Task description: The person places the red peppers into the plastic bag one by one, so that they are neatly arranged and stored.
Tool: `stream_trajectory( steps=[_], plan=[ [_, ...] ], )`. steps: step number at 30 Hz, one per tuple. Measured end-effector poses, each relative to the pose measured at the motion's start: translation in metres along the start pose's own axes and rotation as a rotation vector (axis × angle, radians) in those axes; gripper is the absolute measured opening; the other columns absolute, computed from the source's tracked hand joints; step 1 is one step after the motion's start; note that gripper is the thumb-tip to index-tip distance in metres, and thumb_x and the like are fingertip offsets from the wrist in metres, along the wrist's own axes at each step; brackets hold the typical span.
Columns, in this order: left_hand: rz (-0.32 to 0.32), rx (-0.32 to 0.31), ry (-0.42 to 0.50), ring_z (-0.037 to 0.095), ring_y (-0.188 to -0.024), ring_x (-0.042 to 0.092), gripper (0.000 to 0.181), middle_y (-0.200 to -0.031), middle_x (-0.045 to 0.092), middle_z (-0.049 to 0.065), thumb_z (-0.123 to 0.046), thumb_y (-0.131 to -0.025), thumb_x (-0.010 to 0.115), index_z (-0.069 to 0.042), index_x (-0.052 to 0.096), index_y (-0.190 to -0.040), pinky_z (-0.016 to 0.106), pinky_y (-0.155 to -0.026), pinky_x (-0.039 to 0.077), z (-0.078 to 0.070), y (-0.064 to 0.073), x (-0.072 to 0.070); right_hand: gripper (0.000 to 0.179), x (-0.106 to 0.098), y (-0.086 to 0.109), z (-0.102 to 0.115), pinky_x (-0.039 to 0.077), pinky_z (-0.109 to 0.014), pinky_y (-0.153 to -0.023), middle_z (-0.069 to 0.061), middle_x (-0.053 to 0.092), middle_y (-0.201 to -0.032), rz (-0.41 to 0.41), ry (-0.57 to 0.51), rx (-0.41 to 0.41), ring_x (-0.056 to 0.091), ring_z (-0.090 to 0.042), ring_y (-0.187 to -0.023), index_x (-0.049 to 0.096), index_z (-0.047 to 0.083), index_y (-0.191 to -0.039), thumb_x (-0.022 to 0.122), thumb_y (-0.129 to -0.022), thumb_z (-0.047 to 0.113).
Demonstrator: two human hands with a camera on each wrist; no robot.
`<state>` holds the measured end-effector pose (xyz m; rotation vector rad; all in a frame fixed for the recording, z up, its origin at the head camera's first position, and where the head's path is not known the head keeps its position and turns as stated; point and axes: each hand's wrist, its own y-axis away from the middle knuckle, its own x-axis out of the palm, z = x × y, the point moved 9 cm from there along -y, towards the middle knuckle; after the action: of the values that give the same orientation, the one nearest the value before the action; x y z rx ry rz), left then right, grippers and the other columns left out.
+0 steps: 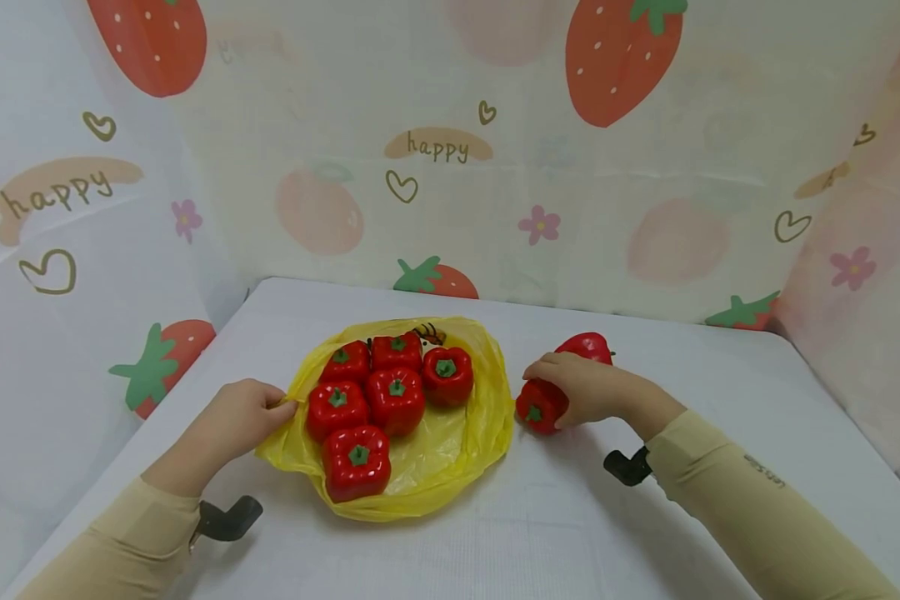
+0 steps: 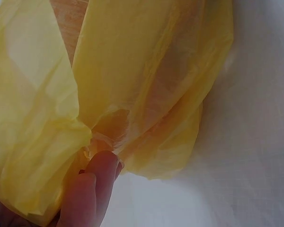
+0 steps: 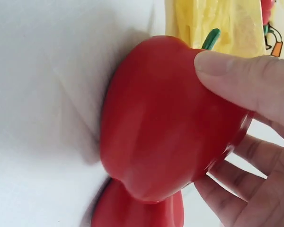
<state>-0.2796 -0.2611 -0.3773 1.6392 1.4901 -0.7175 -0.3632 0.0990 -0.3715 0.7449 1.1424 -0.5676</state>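
Observation:
A yellow plastic bag lies spread with its mouth upward, and several red bell peppers stand inside with green stems up. My left hand pinches the bag's left edge; the left wrist view shows the thumb and finger on the crumpled film. To the right of the bag, my right hand grips a red bell pepper, thumb near its green stem and fingers around the far side. Another red bell pepper lies just behind that hand; part of it shows below the gripped one in the right wrist view.
The white table extends around the bag, its back edge against a printed cloth wall with strawberries and hearts. Similar cloth stands at the left side. Dark wrist mounts jut out beneath both forearms.

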Motion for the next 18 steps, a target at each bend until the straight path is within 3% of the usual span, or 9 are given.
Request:
stream_trajectory(
  steps=[10,18],
  plan=[
    [0.003,-0.007,-0.01,0.017,-0.061,0.05,0.027,-0.068,0.057,0.003,-0.029,-0.09,0.054,-0.005,0.067,-0.091,0.027,-0.057,0.044,0.003,-0.001,0.0,0.068,-0.007,0.007,-0.006,0.051,-0.04,-0.076,0.002,0.05,-0.117,-0.035,0.023,0.003,0.043,-0.019,-0.112,0.049,0.019,-0.126,0.08,-0.066,0.033],
    [0.005,-0.002,-0.006,0.017,-0.062,0.05,0.027,-0.068,0.057,0.003,-0.028,-0.09,0.054,-0.005,0.067,-0.091,0.027,-0.057,0.044,0.002,0.0,-0.001,0.062,-0.034,0.018,-0.003,0.05,-0.035,-0.078,0.003,0.05,-0.111,-0.12,-0.083,-0.042,0.049,-0.017,-0.104,0.05,0.015,-0.121,0.079,-0.068,0.029]
  ],
)
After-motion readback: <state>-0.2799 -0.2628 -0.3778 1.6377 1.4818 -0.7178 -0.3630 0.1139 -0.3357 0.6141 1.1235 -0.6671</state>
